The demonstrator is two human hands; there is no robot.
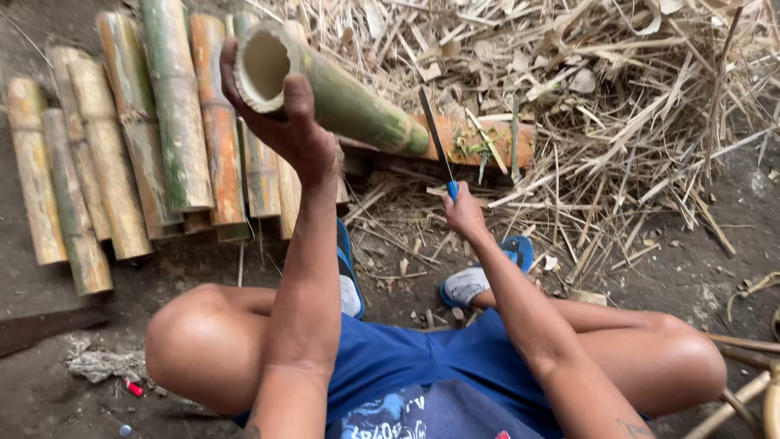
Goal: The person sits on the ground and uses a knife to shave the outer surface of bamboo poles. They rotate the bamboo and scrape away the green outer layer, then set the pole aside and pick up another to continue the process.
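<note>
The left hand (286, 122) is gripping the open end of a green bamboo tube (341, 93), tilting it. The right hand (463, 213) is clenching a blue-handled knife (437, 142), blade touching the tube.

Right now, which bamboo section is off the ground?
The green bamboo tube in the left hand, open end toward the camera, far end propped on an orange log. The stacked bamboo sections lie flat at left.
</note>
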